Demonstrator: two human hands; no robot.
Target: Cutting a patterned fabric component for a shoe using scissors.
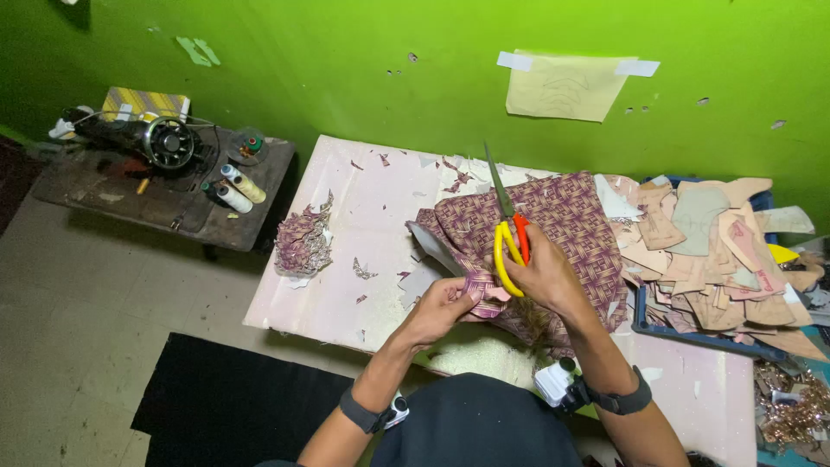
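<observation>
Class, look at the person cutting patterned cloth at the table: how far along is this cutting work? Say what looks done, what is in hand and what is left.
Done: a heap of cut patterned scraps lies at the table's left edge. In hand: the right hand works open scissors while the left hand pinches a small patterned piece. Left: a large fold of purple woven-print cloth looks uncut, so much seems to remain.

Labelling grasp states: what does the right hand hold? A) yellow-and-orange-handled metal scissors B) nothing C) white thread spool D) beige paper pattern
A: the right hand grips the yellow-and-orange-handled metal scissors, blades pointing up over the purple woven-print fabric, while the left hand pinches a small piece of that fabric.
</observation>
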